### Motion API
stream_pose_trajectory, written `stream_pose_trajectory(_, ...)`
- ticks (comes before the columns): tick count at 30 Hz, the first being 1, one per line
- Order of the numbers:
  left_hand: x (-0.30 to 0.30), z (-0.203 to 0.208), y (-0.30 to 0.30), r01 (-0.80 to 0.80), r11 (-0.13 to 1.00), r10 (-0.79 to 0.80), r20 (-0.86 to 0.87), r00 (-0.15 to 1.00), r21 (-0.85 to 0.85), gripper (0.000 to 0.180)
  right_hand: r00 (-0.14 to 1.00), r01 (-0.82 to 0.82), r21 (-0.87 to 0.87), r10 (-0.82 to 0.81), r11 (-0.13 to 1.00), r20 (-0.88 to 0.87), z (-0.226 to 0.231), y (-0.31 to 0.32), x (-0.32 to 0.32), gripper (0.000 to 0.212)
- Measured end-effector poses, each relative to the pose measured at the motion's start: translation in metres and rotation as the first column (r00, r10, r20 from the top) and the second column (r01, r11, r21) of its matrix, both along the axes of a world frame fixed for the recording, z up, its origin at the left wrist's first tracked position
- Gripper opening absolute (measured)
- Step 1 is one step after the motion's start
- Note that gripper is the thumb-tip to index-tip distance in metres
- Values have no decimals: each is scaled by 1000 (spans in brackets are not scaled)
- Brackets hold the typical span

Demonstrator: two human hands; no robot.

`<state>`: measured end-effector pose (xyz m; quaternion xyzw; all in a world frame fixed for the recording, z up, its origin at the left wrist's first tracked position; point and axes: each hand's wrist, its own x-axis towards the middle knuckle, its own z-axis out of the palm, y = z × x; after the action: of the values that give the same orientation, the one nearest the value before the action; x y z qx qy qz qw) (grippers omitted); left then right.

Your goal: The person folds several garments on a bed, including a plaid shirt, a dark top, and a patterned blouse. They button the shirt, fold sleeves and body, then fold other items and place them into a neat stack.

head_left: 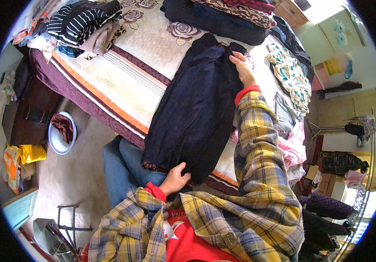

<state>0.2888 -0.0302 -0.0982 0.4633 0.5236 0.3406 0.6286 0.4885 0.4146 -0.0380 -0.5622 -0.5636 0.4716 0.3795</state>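
Note:
A dark navy garment lies lengthwise over the near edge of the bed, its near end hanging toward my knees. I cannot tell its exact kind. A bit of reddish patterned cloth shows at its lower left corner. At the near end my left hand is closed on the garment's hem, thumb on top. My right arm reaches forward, and my right hand pinches the upper right edge of the garment. The far end of the garment looks bunched, with a narrow strip sticking up.
Striped and plain folded clothes sit at the bed's far left. A stack of folded clothes lies at the back. White patterned cloth and pink cloth are on the right. A basin with brown cloth stands on the floor.

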Motion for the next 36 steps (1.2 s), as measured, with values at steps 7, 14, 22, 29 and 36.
stream_pose_trajectory(7,-1,9,1,-7,998,8,-8,1000,65,25,995,-11,55,6,998,95,16,-21,8,52)
stream_pose_trajectory(14,-4,12,-2,-9,997,17,-101,995,79,40,954,21,39,-31,999,298,23,-80,58,55)
stream_pose_trajectory(22,-5,27,-1,76,959,46,-416,908,272,28,682,-41,164,-92,986,725,40,-182,102,51)
stream_pose_trajectory(29,-4,87,73,332,705,181,-611,771,627,25,619,-57,176,-104,983,778,66,-220,100,36)
stream_pose_trajectory(36,34,91,192,554,466,148,-678,720,690,43,760,-165,448,-176,879,626,128,-266,45,20)
